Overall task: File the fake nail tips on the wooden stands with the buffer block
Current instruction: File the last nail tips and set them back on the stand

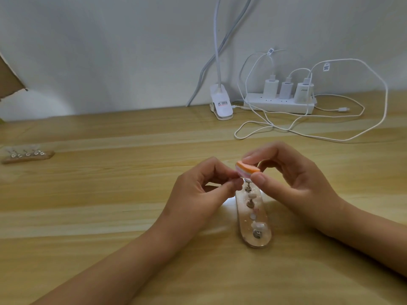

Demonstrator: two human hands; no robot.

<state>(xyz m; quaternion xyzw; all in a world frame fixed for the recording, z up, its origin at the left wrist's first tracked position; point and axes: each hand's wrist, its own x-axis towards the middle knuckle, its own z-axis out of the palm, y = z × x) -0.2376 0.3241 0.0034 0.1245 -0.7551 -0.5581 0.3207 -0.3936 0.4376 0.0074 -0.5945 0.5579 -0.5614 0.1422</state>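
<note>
- The step in hand looks like filing the far nail tip (247, 180), the one at the end of the stand (263, 237) farthest from the person.
- To do it well, I'd keep the strokes short and light, with the block flat on the tip's edge. The tip sits on a thin metal peg, which would likely swivel or bend under a hard push.
- The right hand (293, 179) holds the buffer block (247, 168) between thumb and fingertips, just above the stand's far end and touching or nearly touching that tip.
- The left hand (198, 194) comes in from the stand's left side with its fingers curled. Thumb and forefinger pinch at the far nail tip to steady it, though the exact contact is partly hidden.
- The other nail tips (251, 196) stand in a row along the stand toward the person, below both hands and untouched.
- A second stand (27, 155) lies well apart, far to the left of the first.
</note>
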